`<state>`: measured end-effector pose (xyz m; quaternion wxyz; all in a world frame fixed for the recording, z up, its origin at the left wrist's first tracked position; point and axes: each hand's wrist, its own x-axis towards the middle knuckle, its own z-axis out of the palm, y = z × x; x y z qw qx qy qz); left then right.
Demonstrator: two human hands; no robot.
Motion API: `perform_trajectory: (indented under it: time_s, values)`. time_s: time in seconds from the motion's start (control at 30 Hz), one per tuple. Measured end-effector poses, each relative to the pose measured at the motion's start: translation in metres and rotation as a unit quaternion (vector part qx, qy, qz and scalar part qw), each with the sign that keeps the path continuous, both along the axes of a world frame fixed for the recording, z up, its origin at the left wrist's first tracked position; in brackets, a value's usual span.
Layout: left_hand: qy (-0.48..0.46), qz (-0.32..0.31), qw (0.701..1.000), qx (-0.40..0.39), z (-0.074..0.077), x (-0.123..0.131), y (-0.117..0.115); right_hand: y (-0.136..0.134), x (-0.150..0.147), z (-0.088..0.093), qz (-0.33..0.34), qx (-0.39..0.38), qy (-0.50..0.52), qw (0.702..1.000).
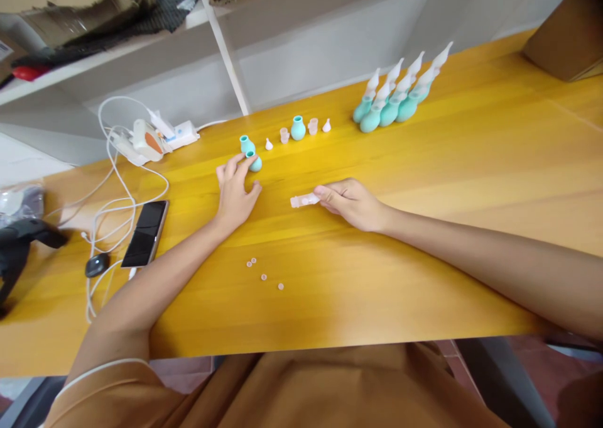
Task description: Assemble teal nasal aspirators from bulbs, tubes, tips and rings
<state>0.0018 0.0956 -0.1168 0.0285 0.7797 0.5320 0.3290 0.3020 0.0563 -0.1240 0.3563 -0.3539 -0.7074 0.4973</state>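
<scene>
My left hand point(237, 192) is at a small teal squeeze bulb point(255, 164). Its fingers are spread, with the fingertips at the bulb's neck and the thumb apart from it. A second teal bulb point(247, 144) stands right behind. Pinched in my right hand point(351, 203) is a translucent white nozzle piece point(304, 200), held level above the table and pointing left. Farther back, a white cone tip point(269, 144), a clear connector point(284, 135), another teal bulb point(298, 128), a second connector point(313, 126) and a second tip point(326, 126) form a row.
Several assembled teal bulbs with white nozzles point(389, 113) stand at the back right. Several tiny round rings point(264, 277) lie near the front. A phone point(146, 233), white cables point(115, 170) and a power strip point(183, 135) occupy the left. A cardboard box point(568, 35) sits far right.
</scene>
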Motion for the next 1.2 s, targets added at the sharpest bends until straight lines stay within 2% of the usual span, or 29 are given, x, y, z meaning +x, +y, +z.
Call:
perform_trajectory:
  time_s: [0.13,0.23,0.33,0.47,0.57,0.67,0.8,0.9,1.0,1.2]
  values:
    - [-0.068,-0.068,0.992,0.079,0.003,0.003,-0.003,0.0,0.0,0.002,0.007,-0.014,0.015,1.0]
    - [-0.102,-0.112,0.986,0.073,0.005,0.007,-0.01,0.0,0.0,0.003,0.007,-0.029,0.025,0.999]
    - [-0.142,-0.158,0.977,0.011,0.004,0.013,-0.017,0.0,0.0,0.003,0.006,-0.042,0.035,0.998]
    - [-0.237,-0.204,0.945,-0.097,0.0,0.02,-0.028,0.001,0.0,0.002,0.005,-0.048,0.045,0.998]
    - [-0.232,-0.214,0.937,-0.151,0.0,0.026,-0.037,0.002,0.001,0.002,0.007,-0.047,0.041,0.998]
    - [-0.216,-0.225,0.936,-0.165,0.002,0.029,-0.043,0.001,0.001,0.002,0.008,-0.039,0.032,0.999]
    - [-0.283,-0.249,0.899,-0.222,0.001,0.031,-0.044,-0.001,0.001,0.003,-0.015,0.01,-0.005,1.0]
    - [-0.307,-0.265,0.876,-0.262,-0.001,0.031,-0.042,-0.001,0.001,0.005,-0.004,0.066,-0.045,0.997]
    - [-0.299,-0.265,0.884,-0.244,-0.002,0.03,-0.04,0.0,0.002,0.006,0.017,0.103,-0.08,0.991]
    - [-0.223,-0.261,0.926,-0.16,0.0,0.028,-0.04,0.002,0.004,0.005,0.029,0.133,-0.101,0.986]
